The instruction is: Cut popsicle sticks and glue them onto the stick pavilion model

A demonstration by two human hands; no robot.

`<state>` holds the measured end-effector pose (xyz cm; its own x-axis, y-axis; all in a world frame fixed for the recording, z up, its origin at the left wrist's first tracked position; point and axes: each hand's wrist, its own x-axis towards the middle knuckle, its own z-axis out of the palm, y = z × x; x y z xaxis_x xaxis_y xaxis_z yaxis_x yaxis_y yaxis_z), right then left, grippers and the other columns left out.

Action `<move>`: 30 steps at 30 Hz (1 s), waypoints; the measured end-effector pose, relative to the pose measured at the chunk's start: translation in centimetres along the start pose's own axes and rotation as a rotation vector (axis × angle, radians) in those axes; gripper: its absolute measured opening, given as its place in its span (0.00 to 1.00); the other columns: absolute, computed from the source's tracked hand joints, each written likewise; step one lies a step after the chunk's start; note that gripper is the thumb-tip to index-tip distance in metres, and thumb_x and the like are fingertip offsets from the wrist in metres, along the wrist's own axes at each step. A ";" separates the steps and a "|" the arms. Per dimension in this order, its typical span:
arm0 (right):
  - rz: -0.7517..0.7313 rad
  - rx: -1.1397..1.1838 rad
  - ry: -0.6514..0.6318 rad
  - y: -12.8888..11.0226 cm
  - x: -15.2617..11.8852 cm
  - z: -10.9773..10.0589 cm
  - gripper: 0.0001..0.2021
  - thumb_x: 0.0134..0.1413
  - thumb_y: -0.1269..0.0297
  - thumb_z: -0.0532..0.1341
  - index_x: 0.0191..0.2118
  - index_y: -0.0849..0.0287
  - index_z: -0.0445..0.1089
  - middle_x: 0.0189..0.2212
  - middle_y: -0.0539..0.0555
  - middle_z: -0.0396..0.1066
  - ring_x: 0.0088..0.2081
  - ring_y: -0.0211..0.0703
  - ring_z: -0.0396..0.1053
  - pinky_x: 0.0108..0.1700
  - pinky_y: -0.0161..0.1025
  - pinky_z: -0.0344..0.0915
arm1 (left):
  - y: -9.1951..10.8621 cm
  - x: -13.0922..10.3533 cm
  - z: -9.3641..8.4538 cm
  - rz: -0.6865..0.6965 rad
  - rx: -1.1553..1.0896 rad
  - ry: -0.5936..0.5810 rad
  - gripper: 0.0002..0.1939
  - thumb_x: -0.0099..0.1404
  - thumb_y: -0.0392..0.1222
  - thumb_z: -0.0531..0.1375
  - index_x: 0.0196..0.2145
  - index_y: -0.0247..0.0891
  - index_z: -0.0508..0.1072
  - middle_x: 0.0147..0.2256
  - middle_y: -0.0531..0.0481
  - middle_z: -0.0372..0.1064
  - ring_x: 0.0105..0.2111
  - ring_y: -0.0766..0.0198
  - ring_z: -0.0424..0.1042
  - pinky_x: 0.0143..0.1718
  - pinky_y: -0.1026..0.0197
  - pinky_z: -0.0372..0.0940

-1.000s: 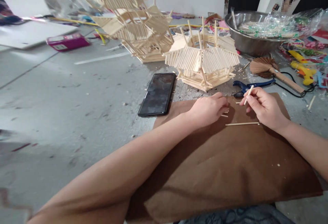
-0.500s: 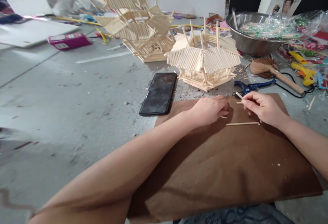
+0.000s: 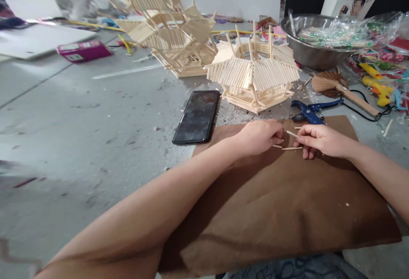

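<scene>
My right hand (image 3: 319,139) pinches a short pale stick (image 3: 292,134) between thumb and fingers, its free end pointing left. Just below it, another stick (image 3: 291,148) lies on the brown board (image 3: 271,211), its right end at my right fingertips. My left hand (image 3: 262,136) rests at the board's upper part with its fingers curled together; whatever they hold is hidden. A short stick end (image 3: 277,146) shows beneath the left fingers. Behind the hands stands a small stick-built structure (image 3: 254,74) with a sloping roof and upright posts.
A black phone (image 3: 197,117) lies left of the structure, a taller stick tower (image 3: 179,36) behind. Blue cutters (image 3: 308,112) touch the board's far edge. Further right are a brown fan-like piece (image 3: 345,91), a yellow glue gun (image 3: 378,91) and a metal bowl (image 3: 315,55).
My right hand has shifted left and slightly down with its stick, closer to my left hand. The stick lying below has moved up a little. More of the blue cutters shows.
</scene>
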<state>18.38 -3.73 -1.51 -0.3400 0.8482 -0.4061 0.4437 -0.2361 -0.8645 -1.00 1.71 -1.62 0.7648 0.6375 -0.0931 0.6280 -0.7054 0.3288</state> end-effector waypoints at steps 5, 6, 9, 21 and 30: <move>0.072 0.075 0.132 0.0 0.6 -1.3 0.08 0.53 0.62 0.57 0.28 0.61 0.63 0.21 0.52 0.70 0.21 0.34 0.68 0.23 0.31 0.64 | -0.4 0.2 0.0 0.021 -0.032 -0.034 0.07 0.57 0.39 0.54 0.30 0.38 0.71 0.32 0.51 0.69 0.30 0.66 0.66 0.30 0.66 0.56; 0.068 0.070 0.151 0.3 0.8 -1.7 0.08 0.53 0.62 0.57 0.27 0.60 0.62 0.22 0.52 0.70 0.21 0.34 0.68 0.23 0.32 0.64 | -0.5 0.2 0.0 0.027 -0.045 -0.042 0.07 0.57 0.39 0.54 0.30 0.37 0.71 0.32 0.51 0.70 0.30 0.66 0.66 0.30 0.66 0.56; 0.053 -0.095 0.218 1.2 1.0 -2.6 0.08 0.53 0.62 0.55 0.27 0.60 0.62 0.23 0.52 0.71 0.20 0.34 0.67 0.21 0.32 0.62 | -0.7 0.3 0.0 0.033 -0.075 -0.054 0.07 0.57 0.39 0.54 0.30 0.37 0.72 0.32 0.51 0.71 0.30 0.66 0.66 0.31 0.65 0.57; -0.580 -0.741 0.427 0.4 -0.3 -1.7 0.09 0.56 0.60 0.54 0.35 0.55 0.70 0.31 0.52 0.72 0.32 0.39 0.68 0.36 0.37 0.61 | 0.1 0.0 -0.6 -0.165 -0.606 0.261 0.06 0.58 0.39 0.55 0.30 0.33 0.69 0.23 0.54 0.67 0.21 0.73 0.63 0.23 0.68 0.58; -0.658 -0.740 0.448 0.1 -0.5 -0.6 0.10 0.57 0.62 0.52 0.37 0.57 0.70 0.31 0.54 0.70 0.33 0.39 0.67 0.37 0.37 0.62 | 1.2 -0.5 -0.8 -0.259 -1.066 -0.030 0.12 0.60 0.40 0.55 0.39 0.32 0.70 0.30 0.49 0.72 0.15 0.78 0.62 0.17 0.72 0.58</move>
<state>19.11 -3.85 -1.17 -0.4267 0.8354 0.3463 0.7261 0.5448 -0.4196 -0.75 0.80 -0.41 0.6398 0.7099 -0.2945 0.3342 0.0881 0.9384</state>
